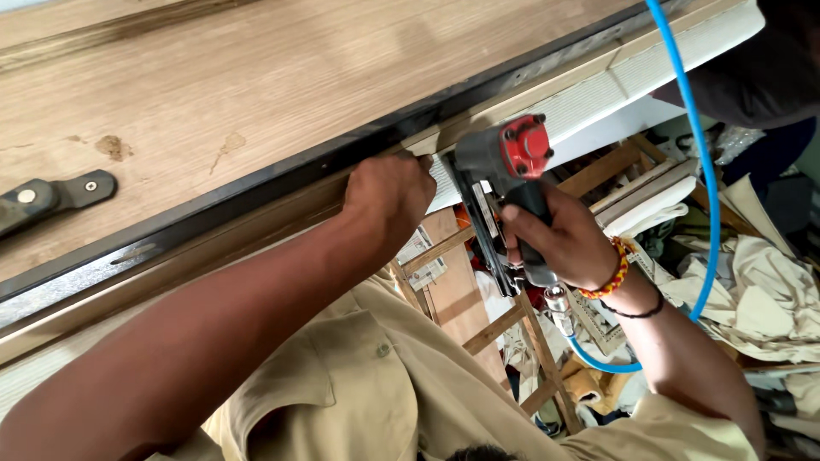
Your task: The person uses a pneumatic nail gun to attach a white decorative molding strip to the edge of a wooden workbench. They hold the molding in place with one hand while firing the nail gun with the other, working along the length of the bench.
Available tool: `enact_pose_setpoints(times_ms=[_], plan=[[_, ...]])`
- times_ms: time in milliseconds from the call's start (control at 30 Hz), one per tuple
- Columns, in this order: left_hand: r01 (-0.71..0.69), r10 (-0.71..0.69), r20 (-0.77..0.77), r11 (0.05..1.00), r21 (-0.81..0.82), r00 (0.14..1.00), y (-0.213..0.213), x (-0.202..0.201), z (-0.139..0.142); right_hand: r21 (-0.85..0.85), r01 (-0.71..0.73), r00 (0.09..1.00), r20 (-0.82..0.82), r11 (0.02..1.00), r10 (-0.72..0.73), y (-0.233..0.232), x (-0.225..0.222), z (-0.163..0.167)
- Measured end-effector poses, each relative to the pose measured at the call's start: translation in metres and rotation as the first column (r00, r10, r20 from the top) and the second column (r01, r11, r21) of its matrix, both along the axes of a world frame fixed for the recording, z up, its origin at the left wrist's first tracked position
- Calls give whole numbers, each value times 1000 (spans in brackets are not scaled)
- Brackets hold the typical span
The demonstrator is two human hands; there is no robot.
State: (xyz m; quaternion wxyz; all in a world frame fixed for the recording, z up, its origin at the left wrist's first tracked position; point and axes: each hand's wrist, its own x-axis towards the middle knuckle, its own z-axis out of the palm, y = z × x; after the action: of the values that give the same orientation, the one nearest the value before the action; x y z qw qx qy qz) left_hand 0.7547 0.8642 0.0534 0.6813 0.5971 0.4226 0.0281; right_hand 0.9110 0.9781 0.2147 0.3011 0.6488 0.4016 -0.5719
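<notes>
Up close, the right hand [559, 243] is wrapped tight around the black grip of a pneumatic nail gun [504, 179], fingers curled fully about the handle; the gun has a grey body with a red cap on its rear end, and its nose is set against the pale wooden strip [478, 115] that runs along the edge of the big panel; a blue air hose [696, 171] leaves a metal fitting under the grip, loops low and climbs away to the upper right; a beaded orange and yellow bracelet [617, 269] and a thin dark band sit on that wrist.

The left hand [389, 192] is pressed against the same edge just beside the gun's nose, fingers bent over the strip and holding nothing loose; whether the fingertips pinch anything I cannot tell.

Above lies the wood-grain panel [256, 77] with a dark metal rail [213, 201] along its lower edge; a black bracket [51, 196] with a screw lies on the panel at far left; below, wooden frames [530, 333] and crumpled cream cloth [769, 290] are heaped together; the person wears a khaki shirt [384, 384].
</notes>
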Motion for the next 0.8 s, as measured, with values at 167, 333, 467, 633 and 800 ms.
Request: enact_pose_setpoints(times_ms=[167,333,467,633,800], plan=[[61,-61,-2,998,-1,998,5,-10,5,-15,-6,998,57,1000,6,-2,-13,-9],[124,-124,19,992,-16,992,9,-14,7,-20,-25,994,103,999,27,-1,-23,-9],[71,-71,11,997,-3,997,3,-12,5,-22,-57,990,127,998,59,-1,-26,-8],[-197,209,-11,939,282,978,-30,-11,-2,13,-51,997,63,999,50,-7,-24,-3],[-260,277,20,872,414,961,-49,-6,-9,0,47,999,-3,999,-47,-14,-24,-3]])
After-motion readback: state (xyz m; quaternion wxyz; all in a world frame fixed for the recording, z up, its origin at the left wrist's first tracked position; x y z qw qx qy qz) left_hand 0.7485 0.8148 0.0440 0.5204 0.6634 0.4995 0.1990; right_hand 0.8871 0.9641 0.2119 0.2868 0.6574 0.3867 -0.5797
